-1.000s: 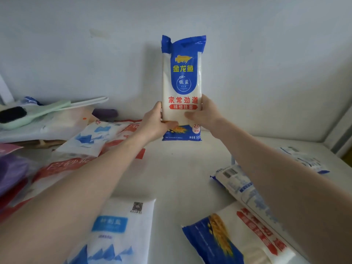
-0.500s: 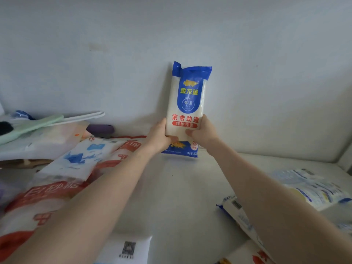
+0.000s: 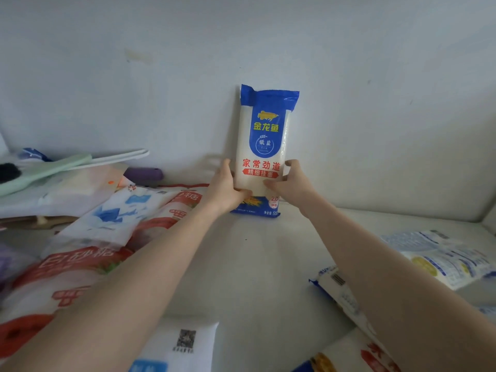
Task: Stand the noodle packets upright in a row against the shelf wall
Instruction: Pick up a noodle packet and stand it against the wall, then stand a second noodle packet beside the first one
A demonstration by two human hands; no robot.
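Noodle packet upright at the shelf's back edge against the wall, left hand and right hand clasping its lower sides

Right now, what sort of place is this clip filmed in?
Probably a home pantry or storage shelf: a noodle packet held upright against a plain white wall, sugar bags heaped at left, more packets lying on the white shelf.

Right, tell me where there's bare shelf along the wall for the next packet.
Bare shelf runs along the wall right of the upright noodle packet, which both hands hold. The middle strip between the forearms is also free. Left is crowded with sugar bags; packets lie flat front right.
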